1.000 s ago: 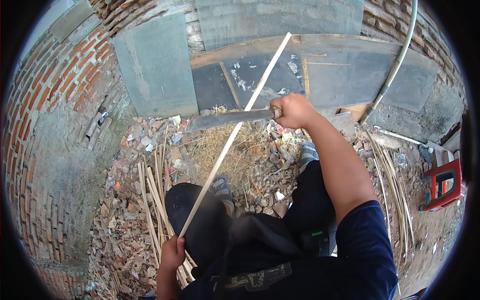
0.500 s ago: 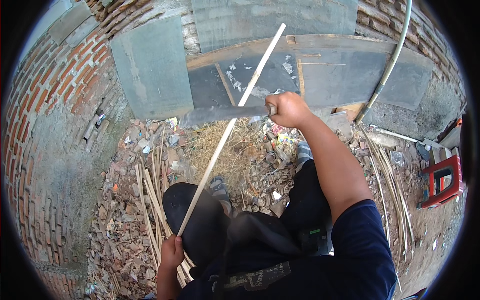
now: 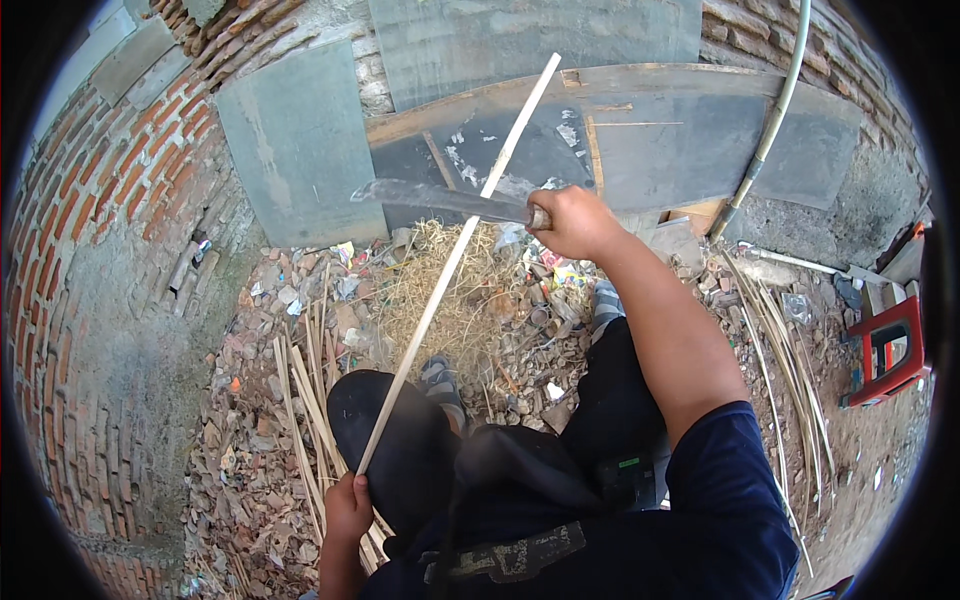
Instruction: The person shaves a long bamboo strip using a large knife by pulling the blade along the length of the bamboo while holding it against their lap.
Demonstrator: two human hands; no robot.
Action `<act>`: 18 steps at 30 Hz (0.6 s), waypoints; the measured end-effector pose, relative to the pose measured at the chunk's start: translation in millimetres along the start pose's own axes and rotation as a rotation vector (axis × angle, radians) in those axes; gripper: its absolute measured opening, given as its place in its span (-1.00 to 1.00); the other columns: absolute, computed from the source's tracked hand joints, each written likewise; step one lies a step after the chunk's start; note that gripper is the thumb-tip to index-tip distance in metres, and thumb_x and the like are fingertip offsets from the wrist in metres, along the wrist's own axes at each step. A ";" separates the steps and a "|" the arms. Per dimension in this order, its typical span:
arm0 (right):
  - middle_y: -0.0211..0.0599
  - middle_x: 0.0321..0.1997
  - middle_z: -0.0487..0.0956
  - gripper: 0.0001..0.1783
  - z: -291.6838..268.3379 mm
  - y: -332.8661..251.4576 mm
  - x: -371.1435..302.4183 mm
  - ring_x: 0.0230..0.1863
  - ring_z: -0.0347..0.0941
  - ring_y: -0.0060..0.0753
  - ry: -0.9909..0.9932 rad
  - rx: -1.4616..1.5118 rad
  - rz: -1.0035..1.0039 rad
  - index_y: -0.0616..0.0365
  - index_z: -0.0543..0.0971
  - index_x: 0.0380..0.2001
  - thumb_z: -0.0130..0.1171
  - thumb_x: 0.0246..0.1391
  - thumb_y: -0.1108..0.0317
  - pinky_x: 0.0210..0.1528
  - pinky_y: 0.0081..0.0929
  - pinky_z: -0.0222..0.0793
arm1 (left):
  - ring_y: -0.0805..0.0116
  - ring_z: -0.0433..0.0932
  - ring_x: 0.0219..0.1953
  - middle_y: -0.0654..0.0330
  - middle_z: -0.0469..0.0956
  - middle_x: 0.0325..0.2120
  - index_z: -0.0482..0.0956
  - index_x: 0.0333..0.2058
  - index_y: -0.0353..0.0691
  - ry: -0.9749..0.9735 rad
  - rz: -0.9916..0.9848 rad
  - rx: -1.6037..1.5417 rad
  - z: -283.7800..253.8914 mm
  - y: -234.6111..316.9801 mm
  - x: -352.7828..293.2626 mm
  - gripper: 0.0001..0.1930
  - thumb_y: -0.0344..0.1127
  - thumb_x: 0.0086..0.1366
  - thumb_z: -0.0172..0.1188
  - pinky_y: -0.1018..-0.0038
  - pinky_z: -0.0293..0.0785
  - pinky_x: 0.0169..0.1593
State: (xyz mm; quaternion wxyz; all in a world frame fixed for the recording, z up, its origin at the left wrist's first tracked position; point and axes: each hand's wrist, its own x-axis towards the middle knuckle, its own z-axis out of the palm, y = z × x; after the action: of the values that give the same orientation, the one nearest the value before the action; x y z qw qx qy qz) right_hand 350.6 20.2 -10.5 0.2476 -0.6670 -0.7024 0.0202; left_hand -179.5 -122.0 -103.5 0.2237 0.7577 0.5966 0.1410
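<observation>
A long pale bamboo strip (image 3: 428, 315) slants from my left knee up and away to the right, its far end in the air before the boards. My left hand (image 3: 348, 507) pinches its near end beside that knee. My right hand (image 3: 578, 224) is wrapped round the handle of a machete (image 3: 425, 195), with the blade pointing left. The blade lies across the strip beyond its middle; whether they touch I cannot tell. Pale shavings (image 3: 440, 285) are heaped on the ground below.
More bamboo strips lie in a bundle (image 3: 305, 420) by my left leg and in another (image 3: 785, 370) at right. A red plastic stool (image 3: 890, 350) stands far right. Grey boards (image 3: 300, 150) lean on the far wall; a pole (image 3: 765, 150) leans there too. Rubble covers the ground.
The machete's tip has swung farther away from me, and its blade looks less blurred. My left hand keeps its hold on the strip, almost in place. The view has shifted slightly.
</observation>
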 end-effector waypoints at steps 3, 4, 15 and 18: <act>-0.07 -0.36 0.66 -0.70 -10.7 -28.8 -1.5 -0.20 0.61 0.09 -0.139 -0.054 -0.085 0.02 0.60 -0.25 0.29 -0.16 0.29 -0.12 -0.03 0.52 | -0.26 0.49 -0.60 -0.14 0.44 -0.70 0.41 -0.48 -0.29 0.250 0.027 0.170 20.6 2.7 -8.7 -0.62 -0.13 0.46 0.00 0.00 0.33 -0.49; -0.08 -0.36 0.66 -0.69 -12.8 -34.5 -2.4 -0.19 0.61 0.08 -0.195 -0.073 -0.135 0.01 0.60 -0.25 0.29 -0.16 0.28 -0.12 -0.02 0.52 | -0.26 0.49 -0.60 -0.14 0.44 -0.70 0.41 -0.48 -0.29 0.249 0.025 0.173 24.0 4.3 -10.4 -0.62 -0.13 0.46 0.00 0.00 0.33 -0.49; -0.04 -0.28 0.67 -0.66 -0.4 -15.4 -1.4 -0.13 0.59 0.08 -0.302 0.004 0.044 0.00 0.67 -0.21 0.35 -0.08 0.15 -0.07 -0.04 0.50 | -0.24 0.48 -0.61 -0.10 0.44 -0.71 0.38 -0.48 -0.25 0.336 -0.004 0.256 22.6 19.2 -16.9 -0.66 -0.15 0.44 0.02 0.00 0.33 -0.52; -0.04 -0.33 0.67 -0.66 7.8 -25.8 -3.4 -0.17 0.60 0.08 -0.395 0.029 -0.058 0.08 0.66 -0.27 0.37 -0.09 0.13 -0.13 -0.04 0.49 | -0.26 0.48 -0.59 -0.13 0.43 -0.69 0.38 -0.47 -0.28 0.295 -0.015 0.174 18.0 23.8 -15.9 -0.63 -0.13 0.46 0.00 0.02 0.33 -0.51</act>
State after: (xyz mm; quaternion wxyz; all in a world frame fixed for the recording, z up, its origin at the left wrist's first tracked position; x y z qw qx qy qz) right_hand 323.7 16.6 -9.1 0.1148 -0.6259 -0.7560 0.1537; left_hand -154.8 -144.9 -106.1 0.0681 0.7408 0.6386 0.1967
